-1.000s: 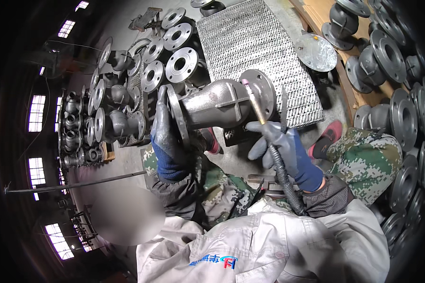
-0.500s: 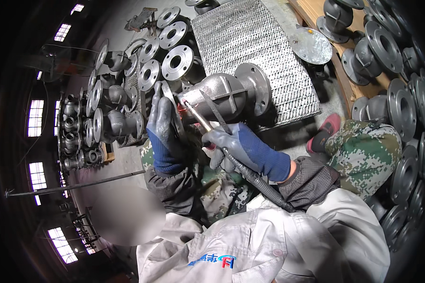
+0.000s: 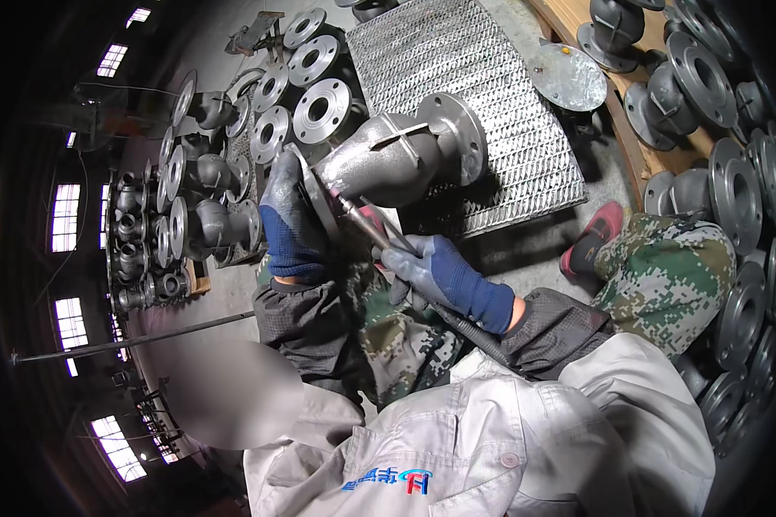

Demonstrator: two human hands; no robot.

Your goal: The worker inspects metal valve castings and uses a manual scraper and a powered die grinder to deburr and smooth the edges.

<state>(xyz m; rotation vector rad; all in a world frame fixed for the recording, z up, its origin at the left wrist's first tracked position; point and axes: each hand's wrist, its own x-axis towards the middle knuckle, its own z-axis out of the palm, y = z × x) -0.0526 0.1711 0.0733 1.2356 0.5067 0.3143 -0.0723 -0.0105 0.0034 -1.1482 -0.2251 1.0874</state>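
1. Gripping a slim torch [image 3: 366, 222], the gloved right hand [image 3: 431, 265] has its fingers curled around the handle; a thin dark metal strip [image 3: 395, 231] juts out beside it, also seemingly in that grasp.
2. The gloved left hand [image 3: 286, 207] lies against the outer face of the near flange [image 3: 319, 200], fingers together and pointing upward. Whether they close over the rim cannot be told.
3. The grey valve body [image 3: 375, 159] sits tilted between the left hand and a metal grating [image 3: 500, 95], its far flange [image 3: 474, 142] over the grating. What supports it underneath is hidden.
4. The torch's tip is at the corner where body meets near flange, close or touching; which is unclear.
5. If the left hand eased off, the rounded body could roll or tip, carrying that corner away from the tip.
6. A drag on the dark hose [image 3: 478, 338] could pull the torch aside.
7. The left glove is near the tip; if that tip is hot, a slip could scorch it.
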